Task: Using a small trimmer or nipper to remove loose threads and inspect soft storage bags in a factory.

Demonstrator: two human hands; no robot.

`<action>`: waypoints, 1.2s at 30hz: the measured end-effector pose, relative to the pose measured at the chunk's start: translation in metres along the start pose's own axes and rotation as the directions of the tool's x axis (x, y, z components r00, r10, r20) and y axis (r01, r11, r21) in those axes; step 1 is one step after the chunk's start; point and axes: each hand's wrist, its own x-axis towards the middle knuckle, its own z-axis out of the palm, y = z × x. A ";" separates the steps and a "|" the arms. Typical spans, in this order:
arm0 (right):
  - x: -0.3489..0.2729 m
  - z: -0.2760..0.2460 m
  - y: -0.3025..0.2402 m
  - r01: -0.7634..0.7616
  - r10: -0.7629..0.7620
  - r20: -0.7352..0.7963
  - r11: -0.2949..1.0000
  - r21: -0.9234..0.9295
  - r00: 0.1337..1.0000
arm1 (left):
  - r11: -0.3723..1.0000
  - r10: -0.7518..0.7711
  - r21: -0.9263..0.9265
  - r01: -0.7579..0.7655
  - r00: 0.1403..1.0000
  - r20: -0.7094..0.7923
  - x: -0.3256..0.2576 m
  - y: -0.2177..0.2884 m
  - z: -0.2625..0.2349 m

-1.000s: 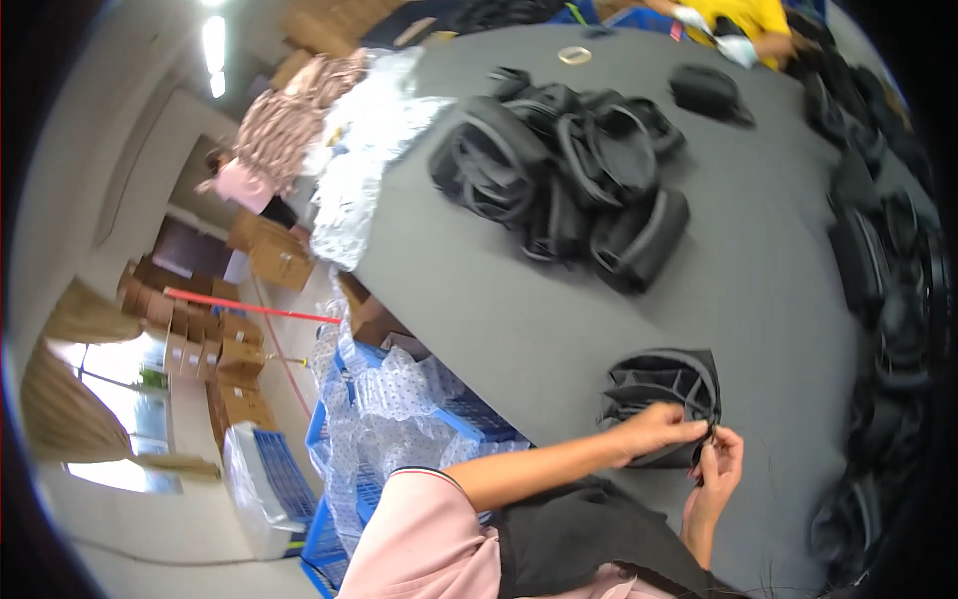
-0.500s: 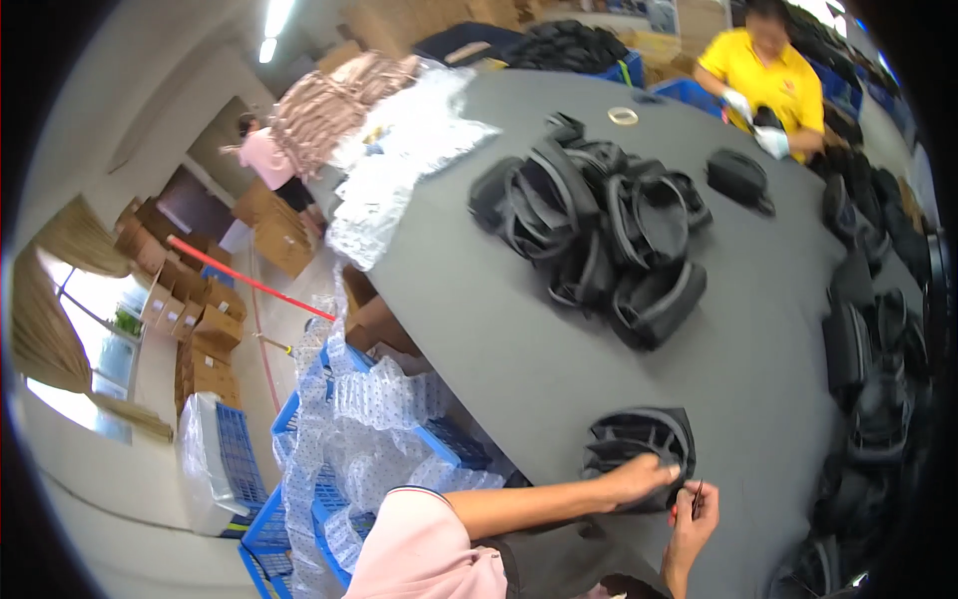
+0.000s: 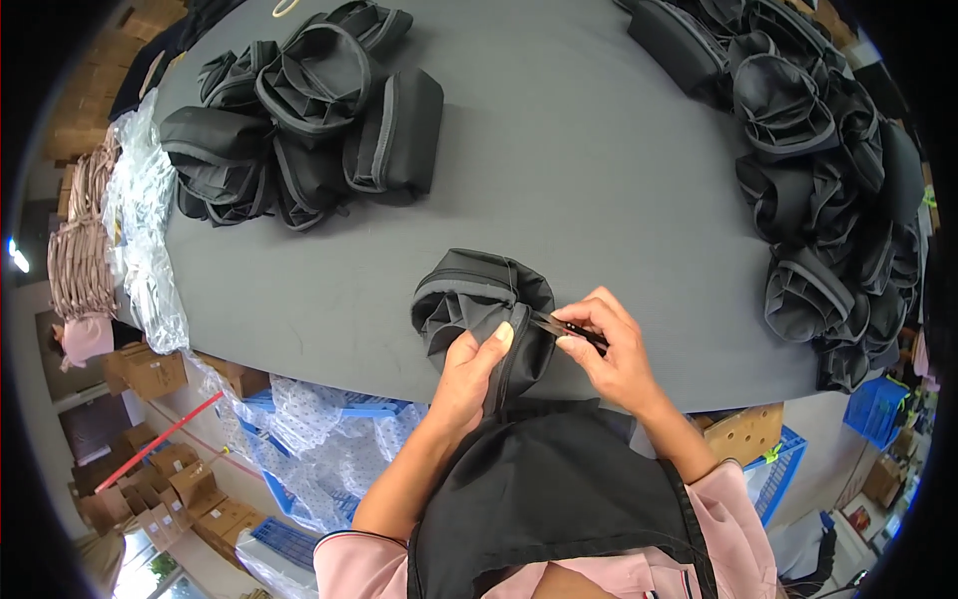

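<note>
A black zip pouch (image 3: 469,285) sits unzipped at the near edge of the table, its lining showing. My left hand (image 3: 477,371) grips the pouch by its zipper edge, thumb on top. In my right hand (image 3: 611,344) are small dark thread snips (image 3: 577,330), held closed around by the fingers. Their tips touch or almost touch the zipper edge, just right of my left thumb; whether the blades are apart is too small to tell.
Several black pouches (image 3: 404,135) are heaped at the far left of the grey table (image 3: 589,190). Another long heap of pouches (image 3: 798,195) lines the right side. Clear plastic bags (image 3: 148,230) lie at the left edge. Blue crates (image 3: 344,407) with bubble wrap stand below the near edge.
My view has swung to the right and down, so the table turns in the picture. The snips have come to the pouch's zipper edge, and my left hand now grips nearer that spot.
</note>
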 end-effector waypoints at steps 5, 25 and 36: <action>0.010 -0.014 -0.006 0.076 -0.055 0.128 0.984 -0.159 0.990 | 0.995 -0.013 0.095 0.005 0.997 0.082 0.003 -0.012 -0.009; 0.047 -0.057 -0.016 0.284 -0.057 0.558 0.901 -0.329 0.828 | 0.970 -0.114 0.229 0.084 0.986 0.121 -0.003 -0.005 0.003; 0.046 -0.055 -0.005 0.402 -0.203 0.564 0.880 -0.252 0.800 | 0.967 -0.115 0.241 0.085 0.987 0.113 -0.001 -0.007 -0.002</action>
